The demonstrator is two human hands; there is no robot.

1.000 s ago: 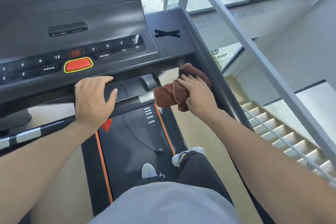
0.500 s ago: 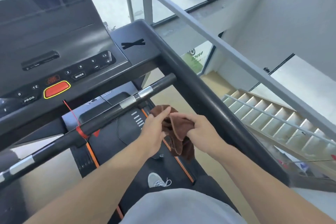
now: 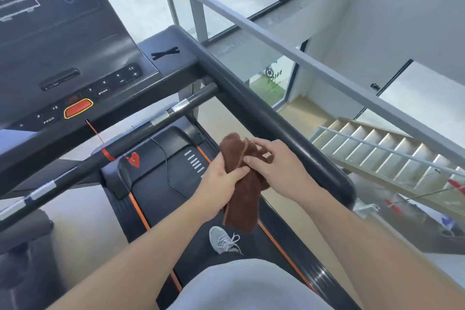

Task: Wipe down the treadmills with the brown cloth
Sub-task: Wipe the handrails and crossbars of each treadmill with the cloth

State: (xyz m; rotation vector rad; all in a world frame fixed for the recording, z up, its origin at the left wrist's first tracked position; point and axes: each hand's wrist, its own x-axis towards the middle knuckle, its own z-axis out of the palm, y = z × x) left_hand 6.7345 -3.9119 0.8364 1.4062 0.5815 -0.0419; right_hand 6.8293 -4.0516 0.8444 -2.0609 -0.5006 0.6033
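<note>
Both hands have a grip on the brown cloth [image 3: 241, 184] now: the left hand [image 3: 221, 181] closes around its middle, and the right hand [image 3: 274, 166] pinches the upper edge with the fingers. A second ago only the right hand pressed the cloth on the right handrail, while the left hand rested on the front bar. So the cloth has come off the machine and hangs in the air between the hands, above the belt [image 3: 161, 184], touching no part of the treadmill. I think the person is refolding it to get a clean side, so the wiping is stopped for a moment.

From large to small: the console [image 3: 63, 40] is at the upper left, the thick right handrail [image 3: 264, 118] runs just beside the right hand, and the thinner front bar [image 3: 125, 143] crosses under the console. A red safety clip [image 3: 133, 160] hangs from it.

There are no containers to see here.
</note>
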